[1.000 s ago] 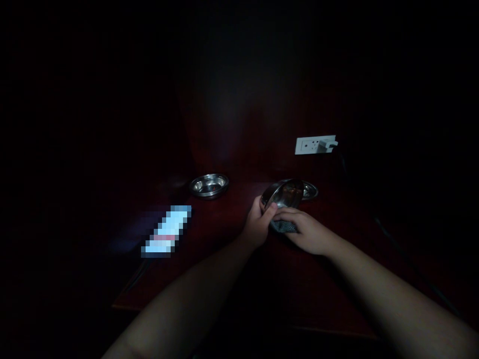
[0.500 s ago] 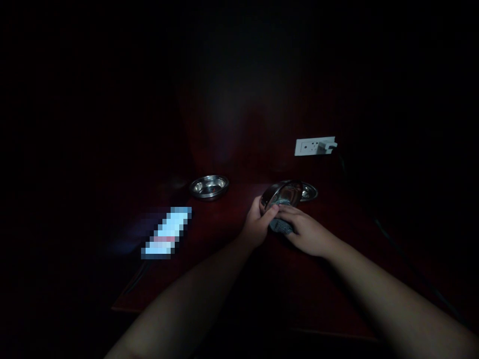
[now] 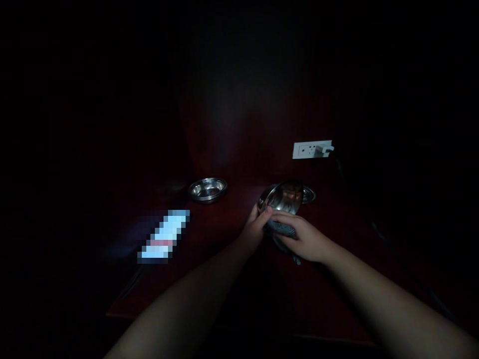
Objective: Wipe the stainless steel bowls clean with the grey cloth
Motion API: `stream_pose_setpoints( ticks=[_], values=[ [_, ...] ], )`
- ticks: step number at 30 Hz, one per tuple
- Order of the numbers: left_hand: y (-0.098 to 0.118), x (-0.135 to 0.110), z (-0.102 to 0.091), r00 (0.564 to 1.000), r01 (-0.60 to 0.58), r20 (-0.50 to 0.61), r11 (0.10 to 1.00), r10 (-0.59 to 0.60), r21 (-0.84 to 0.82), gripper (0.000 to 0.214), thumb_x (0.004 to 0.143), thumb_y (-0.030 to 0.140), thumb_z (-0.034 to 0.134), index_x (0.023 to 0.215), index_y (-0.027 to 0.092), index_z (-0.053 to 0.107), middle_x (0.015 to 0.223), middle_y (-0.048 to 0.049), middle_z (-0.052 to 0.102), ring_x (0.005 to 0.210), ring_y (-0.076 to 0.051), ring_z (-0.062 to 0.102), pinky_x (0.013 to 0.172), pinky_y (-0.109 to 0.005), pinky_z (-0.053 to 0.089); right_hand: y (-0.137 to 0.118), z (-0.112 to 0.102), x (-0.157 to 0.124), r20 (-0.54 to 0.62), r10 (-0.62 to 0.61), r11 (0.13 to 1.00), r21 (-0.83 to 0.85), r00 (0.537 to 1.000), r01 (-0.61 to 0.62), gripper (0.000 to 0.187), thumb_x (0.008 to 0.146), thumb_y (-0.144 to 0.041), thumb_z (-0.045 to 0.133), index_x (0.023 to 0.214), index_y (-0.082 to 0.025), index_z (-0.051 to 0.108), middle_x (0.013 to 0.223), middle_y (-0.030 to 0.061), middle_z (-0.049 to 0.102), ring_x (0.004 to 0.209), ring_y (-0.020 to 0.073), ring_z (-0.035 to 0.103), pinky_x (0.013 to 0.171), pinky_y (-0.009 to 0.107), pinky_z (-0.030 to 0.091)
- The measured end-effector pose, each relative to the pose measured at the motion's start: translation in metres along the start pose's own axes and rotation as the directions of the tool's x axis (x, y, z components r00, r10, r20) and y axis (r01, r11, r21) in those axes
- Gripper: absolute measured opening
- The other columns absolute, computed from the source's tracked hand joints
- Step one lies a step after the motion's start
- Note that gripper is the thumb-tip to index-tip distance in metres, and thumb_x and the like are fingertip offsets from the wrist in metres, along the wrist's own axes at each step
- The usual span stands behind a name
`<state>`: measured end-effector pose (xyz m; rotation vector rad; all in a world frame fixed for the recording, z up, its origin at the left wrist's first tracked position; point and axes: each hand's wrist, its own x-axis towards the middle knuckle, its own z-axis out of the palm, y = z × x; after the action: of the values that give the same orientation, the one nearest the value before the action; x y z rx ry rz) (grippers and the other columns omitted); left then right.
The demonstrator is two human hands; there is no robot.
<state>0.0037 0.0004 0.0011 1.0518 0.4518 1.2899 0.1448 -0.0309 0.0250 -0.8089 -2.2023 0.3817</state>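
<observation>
A shiny metal bowl is held tilted above the dark red table, its inside partly facing me. My left hand grips its left edge, thumb on the near rim and the other fingers mostly hidden behind. My right hand is closed on a grey-green cloth at the bowl's near side; a loose end of the cloth hangs below the fingers. Behind the held bowl, another metal dish shows only its right part.
Metal bowls, seemingly stacked, stand at the left back of the table. A lit, pixelated phone-like screen lies at left. On the back wall is a white socket plate with a plug; a dark cable runs along the right.
My right hand and the cloth have shifted slightly down from inside the bowl to its near rim. The bowl has turned a little, and more cloth hangs below my hand.
</observation>
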Motion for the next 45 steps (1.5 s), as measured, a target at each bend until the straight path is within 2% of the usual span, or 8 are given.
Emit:
stream_pose_setpoints(
  ticks=[4,10,16,22,27,31,36,45],
  values=[
    [0.002,-0.001,0.003,0.991,0.122,-0.038,0.989,-0.126,-0.081,0.050,0.070,0.048,0.068,0.111,0.021,0.056,0.108,-0.0068,0.065,0.101,-0.022,0.061,0.090,-0.036,0.046,0.003,0.002,-0.001,0.053,-0.001,1.000,0.006,0.999,0.000,0.051,0.076,-0.001,0.048,0.121,-0.022,0.057,0.130,0.0092,0.056,0.120,0.0224,0.052,0.102,0.042,0.043],
    [0.005,0.003,0.002,0.976,0.177,-0.098,0.973,-0.193,-0.149,0.055,0.073,0.058,0.059,0.109,0.016,0.058,0.105,-0.0119,0.067,0.104,-0.027,0.062,0.093,-0.041,0.046,0.018,0.007,-0.010,0.035,0.059,0.994,-0.093,0.998,-0.055,0.069,0.066,0.005,0.044,0.130,-0.021,0.051,0.137,0.0088,0.051,0.130,0.0227,0.043,0.110,0.048,0.032],
    [0.004,0.003,0.002,0.980,0.190,-0.021,0.969,-0.195,-0.159,0.062,0.075,0.063,0.053,0.116,0.016,0.057,0.109,-0.0143,0.067,0.109,-0.030,0.060,0.096,-0.046,0.044,0.018,0.004,-0.010,0.042,0.119,0.980,-0.167,0.992,-0.110,0.061,0.070,0.002,0.047,0.125,-0.023,0.057,0.132,0.0069,0.056,0.128,0.0226,0.045,0.110,0.046,0.032],
    [0.010,0.008,0.002,0.959,0.273,-0.018,0.938,-0.284,-0.214,0.068,0.085,0.066,0.027,0.102,0.012,0.065,0.101,-0.0159,0.069,0.106,-0.029,0.061,0.092,-0.044,0.047,0.012,0.002,-0.006,0.010,0.127,0.983,-0.132,0.992,-0.125,0.053,0.074,-0.004,0.053,0.124,-0.021,0.058,0.131,0.0090,0.057,0.125,0.0254,0.048,0.108,0.047,0.035],
    [0.013,0.009,-0.001,0.946,0.300,-0.080,0.942,-0.315,-0.153,0.048,0.085,0.056,0.043,0.102,0.015,0.064,0.103,-0.0128,0.068,0.102,-0.026,0.062,0.085,-0.042,0.051,0.000,-0.001,-0.001,-0.079,0.063,0.998,0.005,0.995,-0.063,0.041,0.078,-0.013,0.057,0.118,-0.021,0.059,0.125,0.0088,0.061,0.114,0.0251,0.057,0.100,0.045,0.043],
    [0.009,0.004,-0.002,0.953,0.301,-0.021,0.951,-0.303,-0.072,0.052,0.078,0.060,0.052,0.106,0.018,0.061,0.105,-0.0115,0.067,0.100,-0.026,0.062,0.081,-0.039,0.052,-0.005,0.000,-0.001,-0.142,0.074,0.986,0.161,0.987,-0.051,0.032,0.081,-0.021,0.058,0.113,-0.019,0.058,0.113,0.0086,0.065,0.100,0.0233,0.063,0.092,0.040,0.049],
    [0.001,0.001,-0.004,0.954,0.298,0.054,0.952,-0.295,-0.067,0.059,0.069,0.064,0.060,0.110,0.022,0.055,0.105,-0.0099,0.066,0.097,-0.026,0.063,0.079,-0.041,0.051,-0.007,0.005,-0.003,-0.157,0.207,0.920,0.367,0.965,-0.138,0.028,0.083,-0.028,0.054,0.110,-0.019,0.059,0.094,0.0058,0.069,0.084,0.0201,0.066,0.081,0.037,0.055],
    [-0.009,0.004,-0.011,0.998,0.042,0.056,0.999,-0.040,-0.033,0.056,0.071,0.051,0.067,0.116,0.025,0.047,0.100,-0.0040,0.065,0.090,-0.019,0.064,0.083,-0.034,0.047,-0.008,0.009,-0.008,-0.111,0.351,0.834,0.488,0.930,-0.256,0.026,0.078,-0.032,0.053,0.101,-0.022,0.060,0.082,0.0039,0.066,0.077,0.0201,0.064,0.083,0.041,0.054]
  ],
)
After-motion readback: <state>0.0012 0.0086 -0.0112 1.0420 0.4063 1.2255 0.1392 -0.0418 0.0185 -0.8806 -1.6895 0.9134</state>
